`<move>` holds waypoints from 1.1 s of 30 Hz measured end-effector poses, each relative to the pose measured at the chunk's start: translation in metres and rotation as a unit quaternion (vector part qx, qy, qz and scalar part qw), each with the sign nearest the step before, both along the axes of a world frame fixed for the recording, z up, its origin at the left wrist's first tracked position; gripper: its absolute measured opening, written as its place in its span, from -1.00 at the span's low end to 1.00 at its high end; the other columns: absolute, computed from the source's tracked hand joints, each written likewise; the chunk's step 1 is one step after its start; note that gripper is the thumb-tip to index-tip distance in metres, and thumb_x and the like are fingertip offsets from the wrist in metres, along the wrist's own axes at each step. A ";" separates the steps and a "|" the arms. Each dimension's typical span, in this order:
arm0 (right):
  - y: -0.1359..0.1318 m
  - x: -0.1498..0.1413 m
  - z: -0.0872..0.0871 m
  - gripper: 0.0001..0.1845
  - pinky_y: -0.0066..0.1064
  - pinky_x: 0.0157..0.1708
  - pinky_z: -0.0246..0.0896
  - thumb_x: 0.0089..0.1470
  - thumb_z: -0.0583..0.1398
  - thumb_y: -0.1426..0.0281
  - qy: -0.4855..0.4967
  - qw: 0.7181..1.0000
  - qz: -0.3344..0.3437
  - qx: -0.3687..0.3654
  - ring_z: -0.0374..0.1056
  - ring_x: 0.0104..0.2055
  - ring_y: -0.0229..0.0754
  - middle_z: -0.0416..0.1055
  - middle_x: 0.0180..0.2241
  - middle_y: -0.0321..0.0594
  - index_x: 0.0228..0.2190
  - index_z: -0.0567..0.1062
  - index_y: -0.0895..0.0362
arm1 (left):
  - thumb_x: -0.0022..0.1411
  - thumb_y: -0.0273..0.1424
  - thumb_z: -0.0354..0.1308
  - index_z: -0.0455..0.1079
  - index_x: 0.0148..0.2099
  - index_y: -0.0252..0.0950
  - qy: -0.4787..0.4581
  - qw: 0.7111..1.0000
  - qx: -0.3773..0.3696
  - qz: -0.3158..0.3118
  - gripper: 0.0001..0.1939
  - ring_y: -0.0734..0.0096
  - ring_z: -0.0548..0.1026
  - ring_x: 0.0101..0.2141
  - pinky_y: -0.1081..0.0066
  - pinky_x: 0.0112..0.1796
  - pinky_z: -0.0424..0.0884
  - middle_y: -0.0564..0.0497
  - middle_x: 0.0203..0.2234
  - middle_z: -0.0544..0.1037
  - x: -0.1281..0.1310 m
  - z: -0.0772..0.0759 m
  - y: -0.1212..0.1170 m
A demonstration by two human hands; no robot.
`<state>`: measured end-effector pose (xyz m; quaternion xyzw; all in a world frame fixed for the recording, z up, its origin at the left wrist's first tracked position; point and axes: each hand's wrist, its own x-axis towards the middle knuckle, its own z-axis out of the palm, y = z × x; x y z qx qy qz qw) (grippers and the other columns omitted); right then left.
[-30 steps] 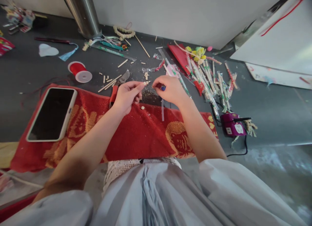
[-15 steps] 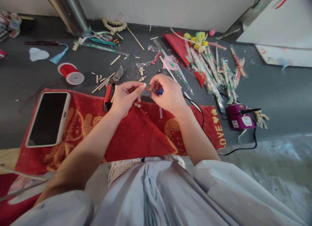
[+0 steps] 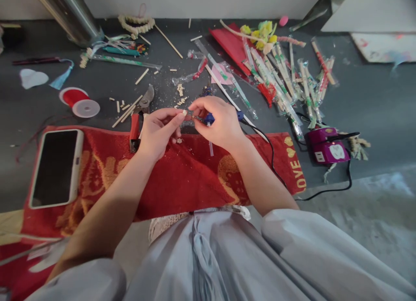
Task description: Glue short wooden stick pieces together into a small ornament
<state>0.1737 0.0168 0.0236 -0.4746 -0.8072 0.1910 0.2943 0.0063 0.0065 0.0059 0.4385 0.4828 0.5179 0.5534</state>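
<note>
Pinching a small pale piece (image 3: 184,113) in the left hand (image 3: 157,132), nearly closed at thumb and forefinger. Gripping a blue corded tool (image 3: 241,115) in the curled right hand (image 3: 217,121), just beside the piece and near the far edge of the red towel (image 3: 191,179). Too small to tell whether tip and piece touch.

Liable to jab the left thumb, from working so close on so tiny a hold. Liable to lose the piece among look-alike crumbs, from a loosened pinch. Liable to be tugged off line too, from a snag of the black cable (image 3: 273,158) on the towel.

Counting outward: one towel, one phone (image 3: 55,166), one pair of red-handled cutters (image 3: 134,127), one purple box (image 3: 325,146), one spool of red thread (image 3: 86,108). Farther off, one white paper heart (image 3: 33,78), one red paper (image 3: 227,45), one pale beaded ring (image 3: 126,27), one pink ball (image 3: 284,21), one metal post (image 3: 69,13). Too overlapped to count: the wrapped sticks (image 3: 273,82).
</note>
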 end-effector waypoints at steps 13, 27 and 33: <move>0.006 0.002 -0.008 -0.80 -0.33 -0.19 0.42 0.08 0.22 0.24 0.257 0.961 -0.016 -0.102 0.44 -0.22 -0.26 0.50 -0.29 -0.25 -0.33 0.54 0.10 | 0.07 -0.27 0.35 0.51 -0.34 -0.28 -0.032 0.999 0.043 -0.005 -0.82 0.67 0.33 -0.70 0.59 -0.75 0.17 0.01 -0.44 0.63 0.000 0.006 -0.003; 0.009 0.004 -0.015 -0.86 -0.46 -0.33 0.32 0.00 0.24 0.53 0.212 0.976 0.027 0.038 0.41 -0.33 -0.34 0.53 -0.38 -0.32 -0.38 0.60 0.10 | -0.01 -0.16 0.39 0.51 -0.38 -0.27 -0.027 0.996 0.089 0.014 -0.72 0.68 0.31 -0.74 0.59 -0.77 0.17 0.03 -0.49 0.63 0.000 0.001 0.002; 0.008 0.003 -0.018 -0.87 -0.44 -0.30 0.35 0.04 0.21 0.51 0.204 0.976 0.041 0.057 0.40 -0.32 -0.33 0.50 -0.37 -0.32 -0.33 0.55 0.11 | -0.01 -0.17 0.39 0.52 -0.38 -0.27 -0.016 0.997 0.082 0.006 -0.72 0.67 0.32 -0.74 0.59 -0.79 0.16 0.01 -0.47 0.64 0.001 -0.001 0.002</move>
